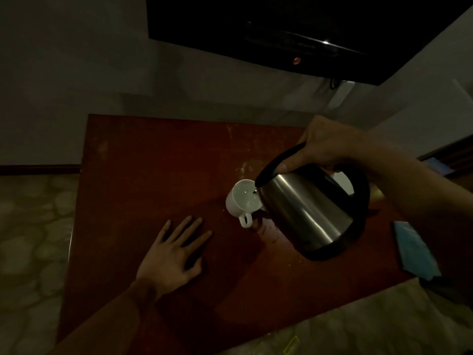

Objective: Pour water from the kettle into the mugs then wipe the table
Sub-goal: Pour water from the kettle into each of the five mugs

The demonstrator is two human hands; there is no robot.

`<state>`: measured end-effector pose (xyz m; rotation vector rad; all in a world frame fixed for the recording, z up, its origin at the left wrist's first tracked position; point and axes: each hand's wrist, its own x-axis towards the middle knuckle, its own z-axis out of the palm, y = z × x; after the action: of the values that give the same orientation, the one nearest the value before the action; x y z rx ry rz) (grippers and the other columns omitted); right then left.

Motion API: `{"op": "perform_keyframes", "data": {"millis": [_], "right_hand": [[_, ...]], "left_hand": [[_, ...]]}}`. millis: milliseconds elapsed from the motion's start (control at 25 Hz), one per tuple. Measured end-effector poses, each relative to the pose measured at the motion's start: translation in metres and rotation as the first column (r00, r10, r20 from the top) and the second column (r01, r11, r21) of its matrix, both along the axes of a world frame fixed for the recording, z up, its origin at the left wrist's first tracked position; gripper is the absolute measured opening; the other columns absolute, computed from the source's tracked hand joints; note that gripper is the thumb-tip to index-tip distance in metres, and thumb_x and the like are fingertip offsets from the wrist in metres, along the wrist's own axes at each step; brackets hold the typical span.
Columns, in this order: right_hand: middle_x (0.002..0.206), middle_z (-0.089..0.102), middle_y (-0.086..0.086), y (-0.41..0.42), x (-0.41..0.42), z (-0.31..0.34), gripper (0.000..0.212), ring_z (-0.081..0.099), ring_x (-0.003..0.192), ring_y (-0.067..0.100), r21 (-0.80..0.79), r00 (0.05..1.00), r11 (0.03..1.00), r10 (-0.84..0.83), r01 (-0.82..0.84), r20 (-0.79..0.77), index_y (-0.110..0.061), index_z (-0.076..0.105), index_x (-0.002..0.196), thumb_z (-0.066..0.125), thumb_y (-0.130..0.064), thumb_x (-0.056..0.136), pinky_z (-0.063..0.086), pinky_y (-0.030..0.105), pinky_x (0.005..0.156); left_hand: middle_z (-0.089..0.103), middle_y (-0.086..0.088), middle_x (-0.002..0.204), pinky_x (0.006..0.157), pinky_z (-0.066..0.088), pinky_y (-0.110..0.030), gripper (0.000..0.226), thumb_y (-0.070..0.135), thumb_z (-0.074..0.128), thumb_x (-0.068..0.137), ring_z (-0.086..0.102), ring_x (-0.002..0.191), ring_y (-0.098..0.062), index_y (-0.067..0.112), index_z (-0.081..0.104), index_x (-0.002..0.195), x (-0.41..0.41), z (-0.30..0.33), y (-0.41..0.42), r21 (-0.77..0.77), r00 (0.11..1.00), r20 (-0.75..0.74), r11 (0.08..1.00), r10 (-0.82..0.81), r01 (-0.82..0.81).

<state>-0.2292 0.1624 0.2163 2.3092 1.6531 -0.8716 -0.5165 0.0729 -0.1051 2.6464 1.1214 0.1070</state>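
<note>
A steel kettle with a black lid and handle is tilted to the left above the red-brown table. My right hand grips its handle from above. Its spout hangs over a white mug that stands near the table's middle, handle toward me, with water inside. My left hand rests flat on the table left of the mug, fingers spread. A second mug is partly hidden behind the kettle. A blue cloth lies at the table's right edge.
A dark screen hangs on the wall above the table, with a white socket below it. Small drops and marks show on the tabletop beneath the kettle. Patterned floor surrounds the table on the left and front.
</note>
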Motion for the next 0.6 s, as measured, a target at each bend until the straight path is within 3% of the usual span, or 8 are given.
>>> {"op": "perform_keyframes", "data": {"millis": [80, 200, 320, 400, 520, 600], "right_hand": [[0.062, 0.061, 0.009, -0.006, 0.006, -0.001, 0.087, 0.052, 0.044, 0.014, 0.023, 0.999, 0.999, -0.022, 0.022, -0.027, 0.002, 0.074, 0.092, 0.083, -0.067, 0.038, 0.041, 0.027, 0.044], [0.063, 0.062, 0.005, -0.021, 0.014, -0.003, 0.09, 0.051, 0.04, 0.007, 0.083, 0.996, 0.995, -0.046, 0.052, -0.08, -0.001, 0.075, 0.096, 0.081, -0.067, 0.035, 0.037, 0.018, 0.037], [0.061, 0.066, 0.007, -0.043, 0.02, -0.007, 0.079, 0.054, 0.04, 0.005, 0.155, 0.986, 0.984, -0.064, 0.088, -0.153, 0.003, 0.077, 0.09, 0.082, -0.062, 0.045, 0.044, 0.019, 0.04], [0.07, 0.075, 0.003, -0.063, 0.023, -0.01, 0.069, 0.069, 0.058, 0.009, 0.218, 0.975, 0.965, -0.105, 0.147, -0.194, -0.008, 0.081, 0.088, 0.082, -0.063, 0.047, 0.057, 0.028, 0.056], [0.067, 0.074, -0.012, -0.092, 0.024, -0.017, 0.045, 0.071, 0.062, 0.003, 0.327, 0.939, 0.902, -0.188, 0.281, -0.288, -0.022, 0.081, 0.086, 0.084, -0.055, 0.056, 0.051, 0.018, 0.055], [0.07, 0.075, -0.012, -0.108, 0.021, -0.024, 0.04, 0.072, 0.066, 0.004, 0.39, 0.918, 0.857, -0.207, 0.336, -0.338, -0.024, 0.08, 0.09, 0.084, -0.051, 0.06, 0.053, 0.02, 0.058]], "left_hand": [[0.019, -0.001, 0.166, 0.119, 0.006, -0.055, 0.065, 0.063, 0.035, 0.098, 0.007, 0.154, -0.021, 0.041, 0.025, 0.157, 0.0, -0.001, 0.001, -0.006, 1.0, -0.009, 1.0, 0.0, 0.0], [0.017, 0.0, 0.167, 0.119, 0.008, -0.056, 0.064, 0.064, 0.033, 0.099, 0.007, 0.155, -0.022, 0.04, 0.024, 0.157, 0.0, -0.002, 0.0, -0.002, 1.0, -0.012, 1.0, -0.005, 0.005], [0.018, -0.001, 0.167, 0.119, 0.009, -0.056, 0.065, 0.064, 0.033, 0.098, 0.01, 0.154, -0.023, 0.038, 0.025, 0.157, 0.0, -0.001, 0.001, 0.003, 1.0, -0.025, 1.0, -0.019, 0.019], [0.02, -0.002, 0.166, 0.12, 0.006, -0.055, 0.065, 0.064, 0.034, 0.098, 0.011, 0.154, -0.024, 0.038, 0.026, 0.157, 0.0, 0.001, 0.001, 0.002, 0.999, -0.041, 1.0, -0.029, 0.029], [0.024, -0.003, 0.165, 0.121, -0.002, -0.051, 0.066, 0.064, 0.033, 0.097, 0.014, 0.153, -0.025, 0.037, 0.028, 0.157, 0.0, 0.006, 0.0, -0.009, 0.997, -0.068, 0.999, -0.036, 0.036], [0.025, -0.004, 0.164, 0.121, -0.006, -0.05, 0.067, 0.064, 0.034, 0.096, 0.015, 0.152, -0.026, 0.036, 0.029, 0.157, 0.0, 0.01, 0.002, -0.039, 0.996, -0.078, 0.998, -0.051, 0.048]]}}
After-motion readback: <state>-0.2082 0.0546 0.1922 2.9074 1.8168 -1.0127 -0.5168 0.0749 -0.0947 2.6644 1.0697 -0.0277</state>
